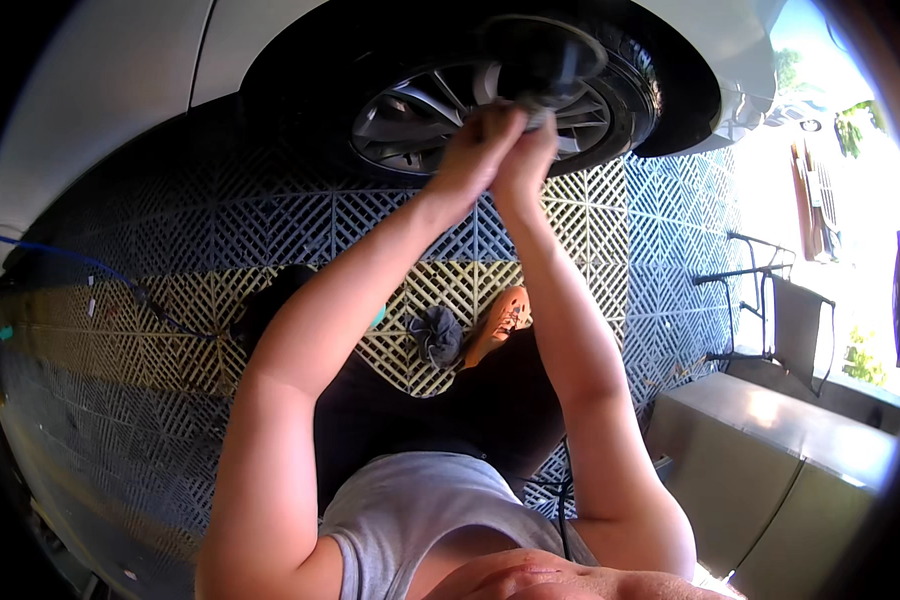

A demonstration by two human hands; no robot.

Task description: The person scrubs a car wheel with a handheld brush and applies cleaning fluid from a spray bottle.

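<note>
Both my hands are raised close together before the alloy wheel (412,131) of a light-coloured car. My left hand (484,142) and my right hand (529,154) are closed around the near end of a blurred object (540,112). Beyond them, a dark, round, blurred shape (544,56) overlaps the tyre (637,82); whether it belongs to the held object I cannot tell. Motion blur and the hands themselves hide the fingertips. Below my forearms, a crumpled dark cloth (436,336) lies on the floor grating beside an orange perforated shoe (501,322).
The light car body panel (112,82) spans the upper left. A blue hose (82,259) runs along the left side. Slatted plastic floor tiles (285,225) lie under the car. At right are a metal-framed chair (795,322) and a metal cabinet (727,435).
</note>
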